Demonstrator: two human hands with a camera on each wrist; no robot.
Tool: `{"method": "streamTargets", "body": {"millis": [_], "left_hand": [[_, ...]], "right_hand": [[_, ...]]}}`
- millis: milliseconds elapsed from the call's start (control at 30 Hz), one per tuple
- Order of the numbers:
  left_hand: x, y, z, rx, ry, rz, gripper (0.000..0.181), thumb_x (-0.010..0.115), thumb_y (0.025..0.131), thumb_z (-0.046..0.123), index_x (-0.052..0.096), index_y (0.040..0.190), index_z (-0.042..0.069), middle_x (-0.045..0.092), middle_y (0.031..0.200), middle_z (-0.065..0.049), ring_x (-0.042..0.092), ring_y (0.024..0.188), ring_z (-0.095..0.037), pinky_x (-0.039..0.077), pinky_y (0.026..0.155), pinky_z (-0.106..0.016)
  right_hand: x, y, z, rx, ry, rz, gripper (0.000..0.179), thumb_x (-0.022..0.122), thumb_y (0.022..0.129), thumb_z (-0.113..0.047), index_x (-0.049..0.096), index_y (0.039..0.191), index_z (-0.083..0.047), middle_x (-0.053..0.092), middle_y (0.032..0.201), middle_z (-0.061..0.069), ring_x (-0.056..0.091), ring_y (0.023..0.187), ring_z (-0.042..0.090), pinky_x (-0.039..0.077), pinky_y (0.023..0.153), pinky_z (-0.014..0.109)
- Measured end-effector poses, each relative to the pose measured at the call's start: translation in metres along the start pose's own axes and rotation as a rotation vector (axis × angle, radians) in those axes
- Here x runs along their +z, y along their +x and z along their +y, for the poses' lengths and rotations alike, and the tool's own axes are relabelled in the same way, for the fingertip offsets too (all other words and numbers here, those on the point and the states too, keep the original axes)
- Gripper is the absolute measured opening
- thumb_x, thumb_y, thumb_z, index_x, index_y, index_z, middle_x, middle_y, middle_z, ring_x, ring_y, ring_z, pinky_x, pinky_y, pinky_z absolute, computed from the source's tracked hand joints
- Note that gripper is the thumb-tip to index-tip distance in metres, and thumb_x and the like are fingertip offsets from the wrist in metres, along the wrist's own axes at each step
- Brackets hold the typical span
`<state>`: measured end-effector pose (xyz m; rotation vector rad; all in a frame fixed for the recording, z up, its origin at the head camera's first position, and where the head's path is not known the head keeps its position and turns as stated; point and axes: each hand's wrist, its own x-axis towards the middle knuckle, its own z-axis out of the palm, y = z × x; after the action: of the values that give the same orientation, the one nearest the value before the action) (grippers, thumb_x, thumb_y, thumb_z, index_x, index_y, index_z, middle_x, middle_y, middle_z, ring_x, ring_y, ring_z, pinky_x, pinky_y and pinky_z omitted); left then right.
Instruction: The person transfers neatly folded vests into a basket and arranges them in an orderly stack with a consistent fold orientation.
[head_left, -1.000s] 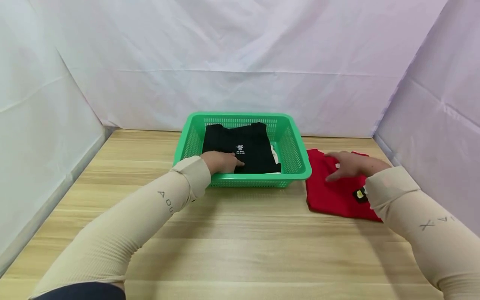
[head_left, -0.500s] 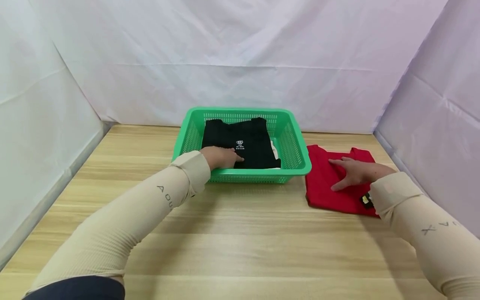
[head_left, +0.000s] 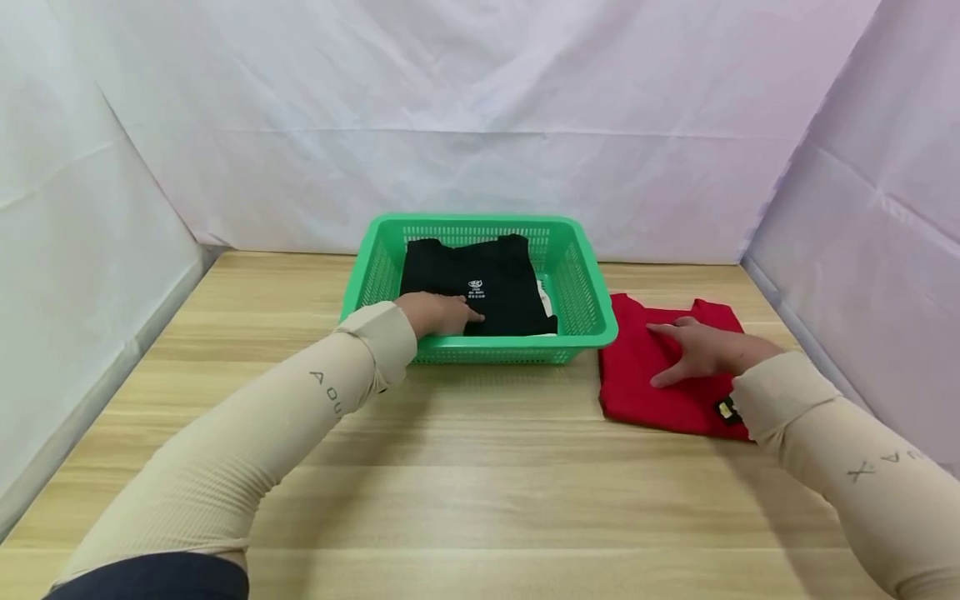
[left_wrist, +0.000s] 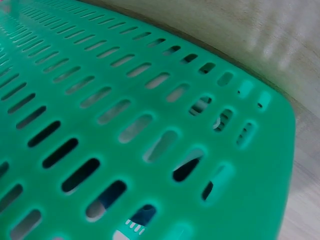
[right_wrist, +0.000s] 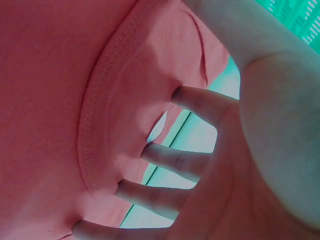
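In the head view a green plastic basket (head_left: 480,342) stands at the middle of the table, with a folded black T-shirt (head_left: 487,267) bearing a small white print inside. My left hand (head_left: 442,315) reaches over the basket's near rim and rests on the black shirt, its index finger extended. The left wrist view shows only the slotted basket wall (left_wrist: 115,100), hiding that hand. To the right lies a folded red T-shirt (head_left: 637,400). My right hand (head_left: 701,348) rests on it, thumb and fingers spread; the right wrist view shows its fingertips (right_wrist: 182,95) touching the fabric near the ribbed collar (right_wrist: 95,115).
Beneath the black shirt, a strip of white cloth (head_left: 545,300) shows. White sheets hang behind (head_left: 480,167) and at both sides of the wood-grain table (head_left: 480,483). The red shirt's left edge lies close to the basket's right end.
My right hand has shifted over the red shirt, covering the white label near its neck. The red shirt has slid slightly left and nearer. My left hand stays on the black shirt.
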<state>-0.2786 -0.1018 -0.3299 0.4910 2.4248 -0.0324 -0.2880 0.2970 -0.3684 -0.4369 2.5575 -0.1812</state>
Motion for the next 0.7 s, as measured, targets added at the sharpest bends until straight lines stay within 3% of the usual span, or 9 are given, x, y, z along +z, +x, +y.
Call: {"method": "streamTargets", "body": {"millis": [200, 433, 700], "left_hand": [[0.001, 0.000, 0.000, -0.006, -0.013, -0.001, 0.062, 0.024, 0.104, 0.002, 0.022, 0.160, 0.029, 0.005, 0.170, -0.007, 0.005, 0.157, -0.026, 0.032, 0.108, -0.041], [0.000, -0.001, 0.000, -0.012, -0.014, -0.004, 0.062, 0.023, 0.104, 0.001, 0.021, 0.160, 0.029, 0.005, 0.170, -0.008, 0.006, 0.157, -0.028, 0.032, 0.109, -0.041], [0.004, -0.005, -0.001, -0.001, -0.020, 0.038, 0.062, 0.025, 0.103, 0.001, 0.025, 0.159, 0.029, 0.009, 0.169, -0.006, 0.008, 0.157, -0.026, 0.031, 0.114, -0.042]], "right_hand": [[0.005, -0.005, -0.009, 0.002, -0.027, 0.010, 0.116, 0.085, 0.070, -0.054, 0.026, 0.154, 0.002, 0.031, 0.143, 0.038, 0.036, 0.127, 0.056, 0.051, 0.093, 0.062], [0.017, -0.010, -0.016, 0.041, -0.065, -0.040, 0.112, 0.069, 0.082, -0.065, 0.014, 0.158, -0.003, 0.013, 0.155, 0.040, 0.017, 0.136, 0.069, 0.033, 0.098, 0.079], [0.027, -0.014, -0.023, 0.042, -0.091, -0.035, 0.107, 0.060, 0.088, -0.066, 0.012, 0.159, -0.003, 0.009, 0.156, 0.039, 0.010, 0.136, 0.071, 0.032, 0.096, 0.081]]}}
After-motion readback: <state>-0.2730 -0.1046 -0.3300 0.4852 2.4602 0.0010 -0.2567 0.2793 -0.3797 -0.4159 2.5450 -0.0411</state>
